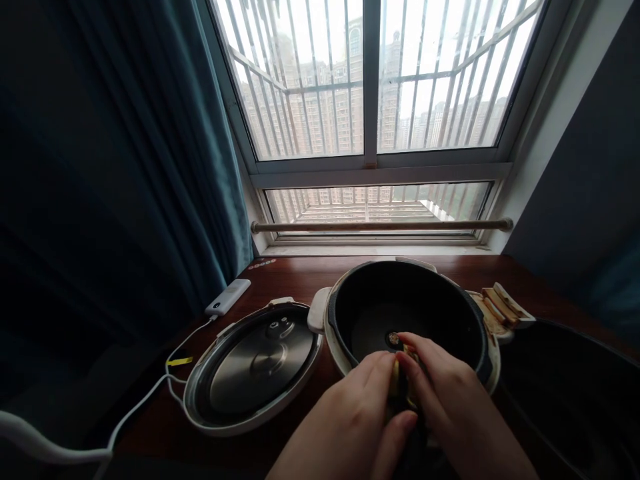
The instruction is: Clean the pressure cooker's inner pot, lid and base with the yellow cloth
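Note:
My left hand (357, 407) and my right hand (445, 383) meet in front of the cooker, both with fingers closed around a small yellow-and-dark thing (395, 380). Most of it is covered by my fingers, so its kind does not show. Just beyond my fingertips is an electric cooker (405, 287), white outside with a dark, deep inside. A small round metal piece (393, 338) sits at the centre of its floor. To the left, a round lid (255, 367) with a shiny metal inner face lies with that face up.
A white rectangular device (227, 297) with a white cable (135, 408) lies at the left of the wooden tabletop (295, 277). A yellow strip (180, 361) hangs by the cable. At the right is a large black pot (575, 393). Behind the table stands a window (370, 167), beside a blue curtain (185, 133).

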`<act>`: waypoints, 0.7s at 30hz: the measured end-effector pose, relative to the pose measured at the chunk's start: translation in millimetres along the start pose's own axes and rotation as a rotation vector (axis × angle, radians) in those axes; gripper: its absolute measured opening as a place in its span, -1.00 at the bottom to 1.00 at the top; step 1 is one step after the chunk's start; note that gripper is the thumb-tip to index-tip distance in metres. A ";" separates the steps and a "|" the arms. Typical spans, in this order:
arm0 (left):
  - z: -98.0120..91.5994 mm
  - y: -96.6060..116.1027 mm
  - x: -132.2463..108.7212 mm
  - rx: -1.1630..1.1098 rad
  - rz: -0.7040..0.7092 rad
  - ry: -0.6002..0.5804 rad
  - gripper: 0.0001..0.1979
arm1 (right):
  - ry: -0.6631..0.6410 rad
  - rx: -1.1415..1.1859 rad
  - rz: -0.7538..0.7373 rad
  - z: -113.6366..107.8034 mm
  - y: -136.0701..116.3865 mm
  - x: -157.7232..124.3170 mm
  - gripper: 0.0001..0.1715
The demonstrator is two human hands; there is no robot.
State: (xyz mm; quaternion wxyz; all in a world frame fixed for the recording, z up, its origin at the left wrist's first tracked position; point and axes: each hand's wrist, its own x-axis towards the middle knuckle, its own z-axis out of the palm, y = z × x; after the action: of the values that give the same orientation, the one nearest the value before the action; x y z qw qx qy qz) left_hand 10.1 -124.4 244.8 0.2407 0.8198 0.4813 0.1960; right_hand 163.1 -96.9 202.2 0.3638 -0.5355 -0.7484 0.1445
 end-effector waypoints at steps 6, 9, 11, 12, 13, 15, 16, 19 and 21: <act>-10.9 -28.3 -29.7 -0.003 0.053 0.190 -0.63 | -0.255 -0.116 0.006 12.3 -28.8 0.2 -0.49; -12.2 -39.2 -35.4 0.025 0.036 0.358 -0.65 | -0.331 -0.210 0.033 21.7 -43.3 2.1 -0.60; -11.3 -42.4 -33.5 0.026 0.042 0.410 -0.67 | -0.347 -0.274 0.056 24.7 -47.2 3.0 -0.65; -10.5 -42.8 -31.5 0.020 0.040 0.419 -0.68 | -0.349 -0.301 0.061 24.4 -47.6 3.3 -0.63; -9.7 -42.6 -29.0 0.010 0.037 0.423 -0.69 | -0.351 -0.327 0.060 22.8 -47.4 3.4 -0.59; -8.0 -40.3 -23.8 -0.014 0.033 0.409 -0.70 | -0.354 -0.381 0.044 15.8 -45.5 3.3 -0.51; -7.2 -38.6 -21.4 -0.025 0.028 0.394 -0.70 | -0.365 -0.409 0.028 10.5 -43.9 3.4 -0.48; -4.5 -32.7 -14.8 -0.058 0.033 0.307 -0.70 | -0.449 -0.507 -0.008 -10.7 -34.3 6.3 -0.46; -1.7 -29.5 -10.3 -0.089 0.049 0.244 -0.70 | -0.528 -0.565 -0.033 -27.3 -21.8 11.5 -0.47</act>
State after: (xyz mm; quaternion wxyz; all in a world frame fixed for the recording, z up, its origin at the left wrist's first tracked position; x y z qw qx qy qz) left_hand -16.1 -120.8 228.1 0.2116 0.7899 0.4777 0.3211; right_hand 165.1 -99.6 238.8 -0.0008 -0.5469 -0.8351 0.0597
